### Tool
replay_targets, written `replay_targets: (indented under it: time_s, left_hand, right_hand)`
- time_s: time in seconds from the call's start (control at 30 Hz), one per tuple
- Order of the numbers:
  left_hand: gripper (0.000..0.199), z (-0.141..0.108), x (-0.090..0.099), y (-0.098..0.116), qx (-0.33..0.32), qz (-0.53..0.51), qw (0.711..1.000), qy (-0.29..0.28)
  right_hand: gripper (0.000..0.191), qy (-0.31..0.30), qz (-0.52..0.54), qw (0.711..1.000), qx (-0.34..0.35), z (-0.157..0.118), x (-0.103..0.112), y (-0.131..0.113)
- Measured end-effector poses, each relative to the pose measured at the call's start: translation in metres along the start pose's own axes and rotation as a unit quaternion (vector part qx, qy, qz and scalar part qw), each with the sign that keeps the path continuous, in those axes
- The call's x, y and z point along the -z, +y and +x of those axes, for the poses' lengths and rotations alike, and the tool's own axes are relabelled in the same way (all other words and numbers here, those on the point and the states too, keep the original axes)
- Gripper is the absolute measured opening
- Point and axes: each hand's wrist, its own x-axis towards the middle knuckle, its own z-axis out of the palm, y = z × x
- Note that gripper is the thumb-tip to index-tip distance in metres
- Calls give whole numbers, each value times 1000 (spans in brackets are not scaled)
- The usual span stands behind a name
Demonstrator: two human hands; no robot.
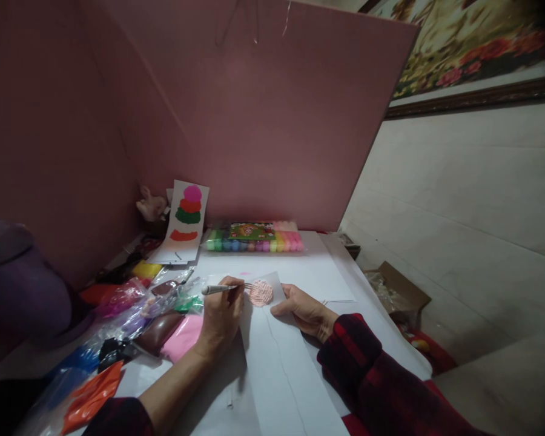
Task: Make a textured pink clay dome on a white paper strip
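Observation:
My left hand [221,316] is closed around a fork [218,289], its pale handle pointing left. The tines reach the left edge of a round, flattened piece of pinkish clay [260,293], which has a ridged surface. That piece sits near the top of a long white paper strip [284,369] with a wavy line drawn down it. On the other side, my right hand [306,309] grips the strip's upper right edge between thumb and fingers.
Bagged coloured clay [161,333] crowds the left side. A pack of coloured clay [254,237] lies at the back. Beside it leans a card with coloured shapes [188,218]. A purple container [22,284] stands far left, an open cardboard box [397,290] at right.

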Motion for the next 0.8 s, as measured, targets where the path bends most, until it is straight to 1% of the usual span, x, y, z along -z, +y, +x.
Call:
replay_targets:
  time_s: [0.23, 0.33, 0.5, 0.8]
  left_hand:
    - [4, -1, 2, 1, 11, -9, 1000, 16]
    - [3, -1, 2, 3, 9, -14, 1000, 5]
    - [8, -1, 0, 4, 9, -16, 1000, -16]
    - [7, 0, 1, 4, -12, -17, 1000, 5]
  right_hand:
    - [55, 3, 3, 1000, -2, 1, -1, -1]
    - [54, 2, 4, 1000, 0, 1, -1, -1]
    - [52, 1, 0, 1000, -5, -1, -3, -2]
    - [51, -4, -5, 1000, 0, 1, 0, 1]
